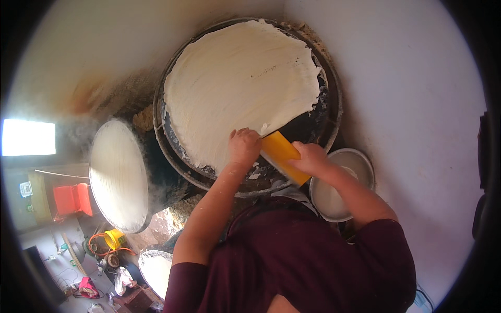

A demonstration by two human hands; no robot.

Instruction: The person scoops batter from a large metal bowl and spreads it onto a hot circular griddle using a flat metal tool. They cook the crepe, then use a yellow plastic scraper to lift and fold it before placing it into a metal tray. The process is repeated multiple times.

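Note:
A thin, pale sheet of batter or flatbread (235, 88) covers most of a dark round griddle (305, 127); its edge is ragged, and bare black surface shows at the lower right. My right hand (309, 158) grips a flat yellow scraper (282, 151), held slantwise over the griddle's near edge and slightly blurred. At the sheet's near edge, beside the scraper's upper left end, is my left hand (245, 146). Its fingers are bent and closed, and whatever they pinch is hidden.
Beside my right forearm stands a metal bowl (332, 195) with pale liquid. Left of the griddle is a large round pale surface (119, 177) with steam around it. A red chair (73, 200), yellow bucket (114, 238) and clutter lie farther left. Walls stand behind and to the right.

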